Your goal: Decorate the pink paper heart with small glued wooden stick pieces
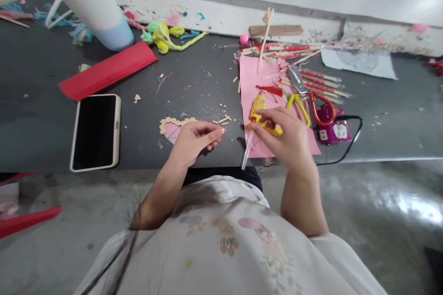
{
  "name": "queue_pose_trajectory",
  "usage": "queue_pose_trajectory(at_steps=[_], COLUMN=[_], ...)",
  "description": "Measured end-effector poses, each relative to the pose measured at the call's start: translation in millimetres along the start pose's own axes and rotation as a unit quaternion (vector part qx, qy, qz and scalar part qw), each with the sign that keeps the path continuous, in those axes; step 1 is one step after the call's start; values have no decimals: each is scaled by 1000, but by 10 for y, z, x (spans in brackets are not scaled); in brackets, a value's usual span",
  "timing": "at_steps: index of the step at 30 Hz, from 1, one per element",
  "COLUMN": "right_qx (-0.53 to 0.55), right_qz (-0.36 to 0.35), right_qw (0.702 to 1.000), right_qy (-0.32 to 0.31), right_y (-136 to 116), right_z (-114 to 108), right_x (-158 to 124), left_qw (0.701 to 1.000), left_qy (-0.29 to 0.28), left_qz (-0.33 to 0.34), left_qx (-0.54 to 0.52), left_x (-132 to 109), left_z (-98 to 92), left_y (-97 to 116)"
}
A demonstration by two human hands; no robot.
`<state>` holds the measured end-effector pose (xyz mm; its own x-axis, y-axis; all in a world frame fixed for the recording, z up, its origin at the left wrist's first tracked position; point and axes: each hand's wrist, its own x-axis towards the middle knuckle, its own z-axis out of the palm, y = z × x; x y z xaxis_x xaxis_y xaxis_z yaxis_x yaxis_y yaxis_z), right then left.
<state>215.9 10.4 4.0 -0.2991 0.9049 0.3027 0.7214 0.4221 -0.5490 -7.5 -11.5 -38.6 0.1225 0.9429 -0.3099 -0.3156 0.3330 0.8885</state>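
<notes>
A person's left hand (pixel 195 140) is reaching in from the near edge of the dark table (pixel 41 115), wrist bent, palm down, thumb & fingertips pinching narrow; whatever is sitting btwn them is too small to tell. The hand is overlapping the right side of a pink heart cutout (pixel 172 132) w/ a rim of pale beads.

The right hand (pixel 285 136), forearm angling in from the near right, is wrapping closed round a yellow glue gun (pixel 258 113), w/ 1 clear glue stick (pixel 247 152) sticking out toward the near edge. The gun is lying on or hovering just over a pink paper sheet (pixel 249 78); can't tell which.

Scissors (pixel 296 83) w/ yellow & red handles are lying just right of the gun, and a purple power strip (pixel 334 131) is sitting beside them. 1 phone (pixel 97 131) is lying screen up, well to the left.
</notes>
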Motion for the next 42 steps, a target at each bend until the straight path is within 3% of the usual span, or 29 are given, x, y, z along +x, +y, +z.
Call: queue_pose_trajectory(at_steps=[3,7,15,19,23,27,30,33,37,42], right_qx=[-123,-205,-215,-216,-129,81,266,387,439,426], right_qz=[53,80,91,65,69,118,194,227,236,253], right_qw=[990,971,955,957,976,980,940,893,867,868], right_qy=[-49,-92,-180,-184,-159,-136,-91,-38,-7,-26], right_y=[173,302,350,394,434,443,401,299,150,31], right_z=[-190,-226,-156,-212,-297,-341,-321,-281,-211,-100], right_x=[-53,-102,-1,8,-65,-208,-305,-349,-372,-431], left_qw=[1000,1000,1000,1000,1000,999,998,997,997,996], left_qy=[-1,-5,-4,0,7,16,19,22,35,61], left_qz=[5,16,13,11,9,2,-5,-9,-9,13], left_qx=[-4,-13,-16,-17,-19,-36,-54,-67,-72,-66], left_x=[-3,-1,1,-6,-12,-21,-25,-24,-23,-15], left_z=[-4,-12,-22,-19,-11,6,17,17,13,8], left_y=[-7,-19,-25,-16,-1,41,72,84,81,65])
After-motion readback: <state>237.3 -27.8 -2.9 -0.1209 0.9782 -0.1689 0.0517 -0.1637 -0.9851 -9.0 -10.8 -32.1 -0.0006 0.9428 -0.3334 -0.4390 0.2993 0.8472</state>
